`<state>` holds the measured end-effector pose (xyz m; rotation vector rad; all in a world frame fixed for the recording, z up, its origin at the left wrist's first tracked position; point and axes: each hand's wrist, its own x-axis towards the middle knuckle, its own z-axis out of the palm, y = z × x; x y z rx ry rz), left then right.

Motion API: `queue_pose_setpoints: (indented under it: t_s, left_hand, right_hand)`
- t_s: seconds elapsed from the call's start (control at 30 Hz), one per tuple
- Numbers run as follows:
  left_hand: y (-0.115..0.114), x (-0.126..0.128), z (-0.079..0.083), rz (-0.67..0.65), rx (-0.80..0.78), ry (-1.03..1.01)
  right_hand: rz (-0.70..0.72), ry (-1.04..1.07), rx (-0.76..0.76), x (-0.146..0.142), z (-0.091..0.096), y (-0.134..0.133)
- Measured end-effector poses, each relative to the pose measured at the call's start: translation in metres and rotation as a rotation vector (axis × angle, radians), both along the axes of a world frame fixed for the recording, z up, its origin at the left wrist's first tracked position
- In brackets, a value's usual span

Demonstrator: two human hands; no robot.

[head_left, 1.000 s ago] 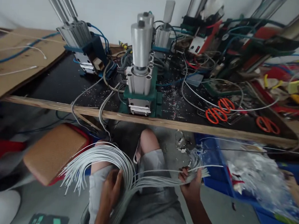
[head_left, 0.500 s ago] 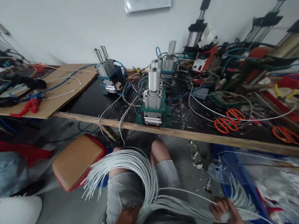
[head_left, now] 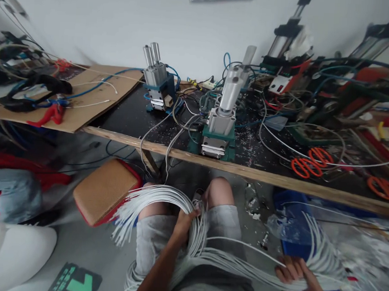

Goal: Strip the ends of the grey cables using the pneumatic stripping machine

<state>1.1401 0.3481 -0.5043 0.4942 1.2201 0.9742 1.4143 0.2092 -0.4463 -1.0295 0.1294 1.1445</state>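
Note:
A thick bundle of thin white cables arches over my lap, across my grey shorts. My left hand is closed round the bundle at the top of the arch, between my knees. My right hand, at the lower right edge of the picture, is closed on the far end of the same bundle, where the cable ends fan out over a blue bin.
A workbench with a wooden front edge carries a green pneumatic press, a blue one, tangled wires and orange scissors. A padded stool stands left of my knees. A blue bin of plastic bags sits right.
The view has lifted and swung. My left hand moved up along the bundle to the top of the arch. My right hand moved right and down with the cable ends.

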Motion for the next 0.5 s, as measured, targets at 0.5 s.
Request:
queue_pose_setpoints:
  t_s: [0.5]
  left_hand:
    - [-0.016, 0.031, 0.036, -0.481, -0.141, -0.159]
  right_hand:
    - [0.044, 0.03, 0.092, -0.003, -0.004, -0.018]
